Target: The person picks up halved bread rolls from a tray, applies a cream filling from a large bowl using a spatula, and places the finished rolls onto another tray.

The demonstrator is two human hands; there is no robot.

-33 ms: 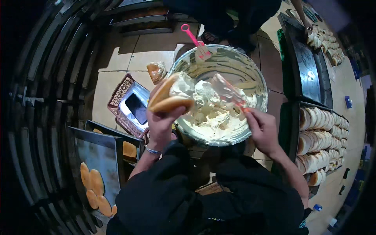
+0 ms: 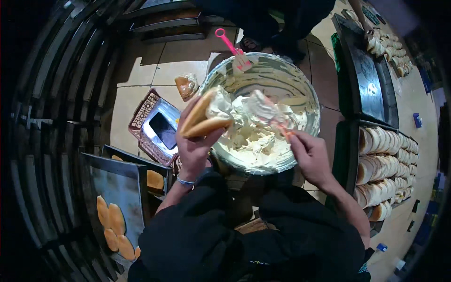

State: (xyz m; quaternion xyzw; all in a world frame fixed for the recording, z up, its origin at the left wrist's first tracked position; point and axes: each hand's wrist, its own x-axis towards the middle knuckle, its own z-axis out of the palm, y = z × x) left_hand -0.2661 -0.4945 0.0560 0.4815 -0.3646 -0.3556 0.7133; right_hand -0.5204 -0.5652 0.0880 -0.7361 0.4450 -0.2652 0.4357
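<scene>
My left hand (image 2: pixel 195 152) grips a split bread bun (image 2: pixel 204 126), its two halves spread apart toward the bowl. Pale cream (image 2: pixel 219 104) coats part of the bun's inside. In my right hand (image 2: pixel 310 157), closed around its handle, is a spatula (image 2: pixel 265 110) with cream on its blade. The blade hangs over a large round bowl (image 2: pixel 314 89) holding a heap of cream (image 2: pixel 256 143). A second spatula with a pink handle (image 2: pixel 228 41) leans on the bowl's far rim. Left of the bowl, a cream-smeared piece of bread (image 2: pixel 186 86) lies on the tiled floor.
A brown plastic basket (image 2: pixel 141 113) with a phone (image 2: pixel 162 129) stands left of the bowl. Nearer are metal trays with buns (image 2: pixel 116 218). At right, a tray holds rows of filled buns (image 2: pixel 378 167) beside a dark tray (image 2: pixel 369 77). Another person's legs (image 2: pixel 263 19) are beyond the bowl.
The spatula's blade has turned, now showing more cream, and my right hand has shifted slightly left. My left hand keeps its hold on the bun, nearly still.
</scene>
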